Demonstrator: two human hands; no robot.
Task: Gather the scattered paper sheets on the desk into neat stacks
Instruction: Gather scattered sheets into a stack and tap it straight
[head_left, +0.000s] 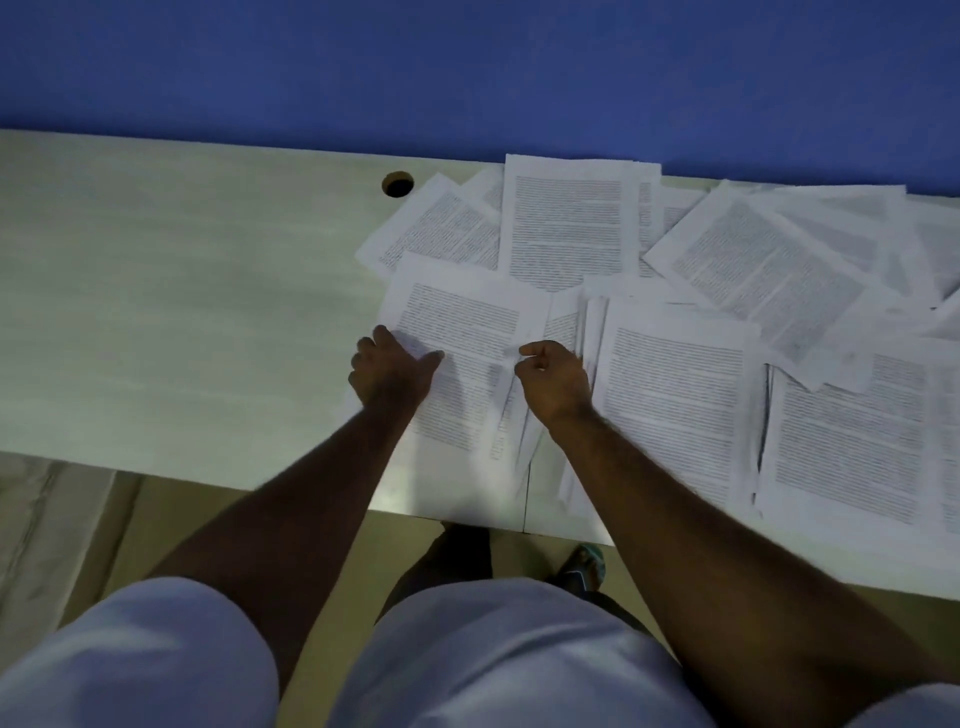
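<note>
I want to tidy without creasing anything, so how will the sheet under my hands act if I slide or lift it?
The sheet looks thin, so it would probably droop when lifted by one edge. The desk looks smooth, so it should slide easily. It overlaps neighbouring pages, which may drag along.

We see a dim scene with a cool, bluish cast. The paper sheets (566, 223) are the brightest surfaces, without glare; their print lines blur (no word can be read). Soft shadows fall beneath the left hand (389, 371) and right hand (553, 382). The desk (182, 312) edge bows from wide-angle distortion, and the lower frame is dark and unfocused.
</note>
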